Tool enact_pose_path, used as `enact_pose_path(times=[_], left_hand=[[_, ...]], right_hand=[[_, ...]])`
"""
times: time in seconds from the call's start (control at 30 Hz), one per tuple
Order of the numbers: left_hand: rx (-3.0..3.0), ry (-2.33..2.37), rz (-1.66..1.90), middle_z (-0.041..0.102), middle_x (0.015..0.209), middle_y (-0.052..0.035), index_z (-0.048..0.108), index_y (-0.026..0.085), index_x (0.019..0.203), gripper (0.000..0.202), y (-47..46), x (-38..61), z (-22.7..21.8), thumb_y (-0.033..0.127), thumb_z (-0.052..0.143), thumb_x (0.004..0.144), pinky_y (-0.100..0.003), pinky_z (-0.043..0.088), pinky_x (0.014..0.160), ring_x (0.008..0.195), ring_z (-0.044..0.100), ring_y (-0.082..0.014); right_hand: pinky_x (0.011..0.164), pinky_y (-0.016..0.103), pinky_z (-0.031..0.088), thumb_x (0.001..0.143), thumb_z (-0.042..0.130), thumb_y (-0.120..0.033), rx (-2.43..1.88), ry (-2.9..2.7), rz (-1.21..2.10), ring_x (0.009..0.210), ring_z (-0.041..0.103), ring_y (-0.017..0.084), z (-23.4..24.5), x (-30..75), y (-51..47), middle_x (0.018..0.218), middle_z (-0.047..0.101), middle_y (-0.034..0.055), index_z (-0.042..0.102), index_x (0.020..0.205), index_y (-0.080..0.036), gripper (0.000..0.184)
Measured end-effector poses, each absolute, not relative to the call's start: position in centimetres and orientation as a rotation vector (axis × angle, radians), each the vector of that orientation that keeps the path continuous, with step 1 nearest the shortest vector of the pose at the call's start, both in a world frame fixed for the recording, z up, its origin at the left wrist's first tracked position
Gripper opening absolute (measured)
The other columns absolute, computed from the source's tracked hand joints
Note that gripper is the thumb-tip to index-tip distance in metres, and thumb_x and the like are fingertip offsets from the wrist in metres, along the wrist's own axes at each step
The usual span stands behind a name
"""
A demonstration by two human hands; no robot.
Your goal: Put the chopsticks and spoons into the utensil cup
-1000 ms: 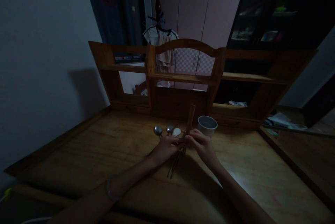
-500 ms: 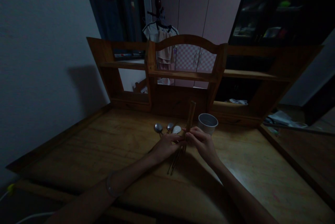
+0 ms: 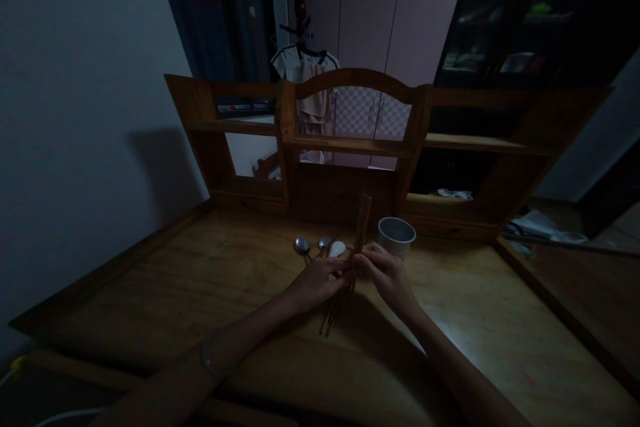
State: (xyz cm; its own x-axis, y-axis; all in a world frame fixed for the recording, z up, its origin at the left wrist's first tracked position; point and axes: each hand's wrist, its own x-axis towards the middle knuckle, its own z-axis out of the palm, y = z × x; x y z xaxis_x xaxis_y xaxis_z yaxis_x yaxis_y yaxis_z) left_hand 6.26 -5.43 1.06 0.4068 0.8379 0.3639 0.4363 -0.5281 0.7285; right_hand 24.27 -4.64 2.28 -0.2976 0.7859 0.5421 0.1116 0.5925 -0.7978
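Both hands meet over the wooden desk (image 3: 200,294) around a bundle of brown chopsticks (image 3: 361,220). My right hand (image 3: 383,274) is closed round the bundle, which stands tilted with its upper ends towards the shelf. My left hand (image 3: 315,280) pinches the same bundle from the left, and the lower ends fan out below the hands. Just behind my left hand lie two metal spoons (image 3: 302,246) and a white spoon (image 3: 337,248). A grey round cup (image 3: 396,235) stands upright right of the chopsticks, close to my right hand.
A wooden shelf unit (image 3: 350,147) runs along the desk's far edge, with papers (image 3: 453,194) in a right compartment. A white wall (image 3: 75,114) is on the left. Clothes hang on a stand (image 3: 305,74) behind; a pink wardrobe (image 3: 390,14) is beyond.
The hands and chopstick bundle stay in almost the same place; the fingers shift slightly on the bundle. The view drifts a little.
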Motion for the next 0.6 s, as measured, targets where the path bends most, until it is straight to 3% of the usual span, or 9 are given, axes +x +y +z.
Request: enact_pose_path(times=[0.6], left_hand=[[2.163,1.031,0.974,0.072,0.100,-0.0024,0.071,0.024,0.108,0.025,-5.13,6.13,0.75,0.027,0.054,0.090,-0.025,0.049,0.076,0.083,0.065,-0.0156]], right_hand=[[0.065,0.024,0.040,0.094,0.054,-0.030,-0.683,-1.791,0.839,0.074,0.052,0.014,2.24,24.34,-4.63,0.080,0.052,0.0022,0.064,0.072,-0.017,0.027]])
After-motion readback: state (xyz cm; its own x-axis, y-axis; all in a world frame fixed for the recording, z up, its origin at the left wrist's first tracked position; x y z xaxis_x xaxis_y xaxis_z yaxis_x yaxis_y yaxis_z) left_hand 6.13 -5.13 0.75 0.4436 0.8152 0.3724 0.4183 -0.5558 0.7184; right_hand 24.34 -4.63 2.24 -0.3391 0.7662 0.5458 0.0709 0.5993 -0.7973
